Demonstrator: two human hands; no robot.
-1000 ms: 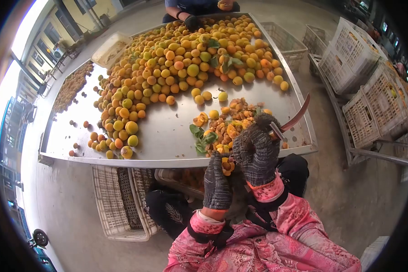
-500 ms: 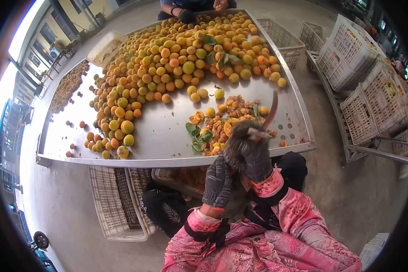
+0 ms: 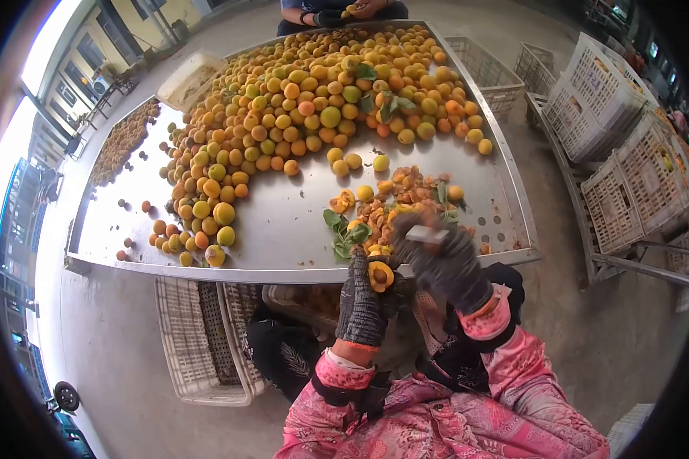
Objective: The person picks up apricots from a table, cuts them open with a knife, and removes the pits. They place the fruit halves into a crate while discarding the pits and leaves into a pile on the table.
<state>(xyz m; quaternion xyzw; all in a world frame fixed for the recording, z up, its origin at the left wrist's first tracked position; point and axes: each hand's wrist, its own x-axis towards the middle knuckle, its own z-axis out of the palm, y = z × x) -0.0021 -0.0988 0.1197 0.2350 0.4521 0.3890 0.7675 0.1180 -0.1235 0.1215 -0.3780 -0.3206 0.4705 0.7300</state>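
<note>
we're pinching cut apricot (image 3: 380,277) in gloved left hand (image 3: 361,306), gripping blurred knife (image 3: 426,235) in gloved right hand (image 3: 448,266), working near apricot pieces (image 3: 408,188).

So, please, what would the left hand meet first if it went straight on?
The grey-gloved left hand would probably meet the green leaves on the silver metal table, though depth is unclear.
</note>
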